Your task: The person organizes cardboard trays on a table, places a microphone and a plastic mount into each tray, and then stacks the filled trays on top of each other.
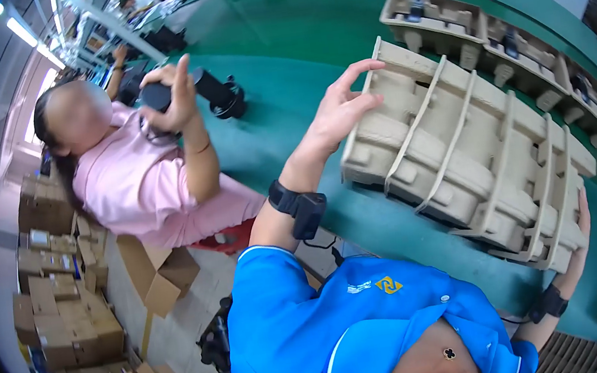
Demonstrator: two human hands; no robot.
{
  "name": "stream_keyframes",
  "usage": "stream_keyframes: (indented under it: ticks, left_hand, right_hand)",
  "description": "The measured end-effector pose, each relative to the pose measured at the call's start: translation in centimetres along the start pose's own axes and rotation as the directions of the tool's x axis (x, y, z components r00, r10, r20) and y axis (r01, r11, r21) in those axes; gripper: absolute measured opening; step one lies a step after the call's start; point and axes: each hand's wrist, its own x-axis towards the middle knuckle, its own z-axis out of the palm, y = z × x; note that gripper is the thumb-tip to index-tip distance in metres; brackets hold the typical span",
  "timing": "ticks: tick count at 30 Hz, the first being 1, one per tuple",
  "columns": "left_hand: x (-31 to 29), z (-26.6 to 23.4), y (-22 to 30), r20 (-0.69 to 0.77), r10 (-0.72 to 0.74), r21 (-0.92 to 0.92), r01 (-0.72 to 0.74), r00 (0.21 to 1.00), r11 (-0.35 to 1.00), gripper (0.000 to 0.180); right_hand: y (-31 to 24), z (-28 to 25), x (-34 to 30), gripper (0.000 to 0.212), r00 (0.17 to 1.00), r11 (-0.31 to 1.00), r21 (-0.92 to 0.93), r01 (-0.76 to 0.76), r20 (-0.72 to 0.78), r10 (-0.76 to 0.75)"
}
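Note:
A stack of beige moulded-pulp trays (452,151) is tilted over the green bench in front of me, held between my two hands. My left hand (341,109) grips its left end, with the thumb and fingers at the upper left edge. At the opposite end my right hand (582,224) is pressed along the side, and most of its fingers are hidden behind the trays. Dark bands (290,206) sit on both my wrists.
A row of similar pulp trays (522,51) holding small dark parts runs along the far right. To my left a co-worker in pink (137,162) holds a dark round part; black cylindrical parts (226,98) stand on the green bench (284,75). Cardboard boxes (74,314) fill the left floor.

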Motion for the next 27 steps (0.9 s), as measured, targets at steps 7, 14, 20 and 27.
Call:
stream_keyframes:
  ticks: [7, 14, 20, 27]
  left_hand:
    - [-1.6, -1.9, 2.8, -0.096, 0.087, -0.098, -0.096, 0.992, 0.991, 0.053]
    - [0.4, -6.2, 5.4, -0.055, 0.163, 0.609, -0.096, 0.985, 0.787, 0.048]
    - [0.6, -5.7, 2.5, 0.022, -0.017, 0.994, -0.020, 1.000, 0.103, 0.047]
    - [0.4, 5.5, 1.5, 0.226, 0.104, 0.495, -0.207, 0.968, 0.844, 0.063]
  right_hand:
    - [0.9, -5.1, 0.2, 0.053, 0.989, 0.972, -0.197, 0.127, 0.100, -0.109]
    - [-7.5, 1.5, -7.9, 0.050, 0.932, 0.932, -0.108, 0.346, 0.159, -0.327]
    - [-6.3, 2.9, -4.2, 0.042, 0.965, 0.924, 0.369, -0.104, -0.189, 0.184]
    - [-11.1, 3.8, -5.1, 0.040, 0.934, 0.822, 0.500, -0.271, -0.070, 0.351]
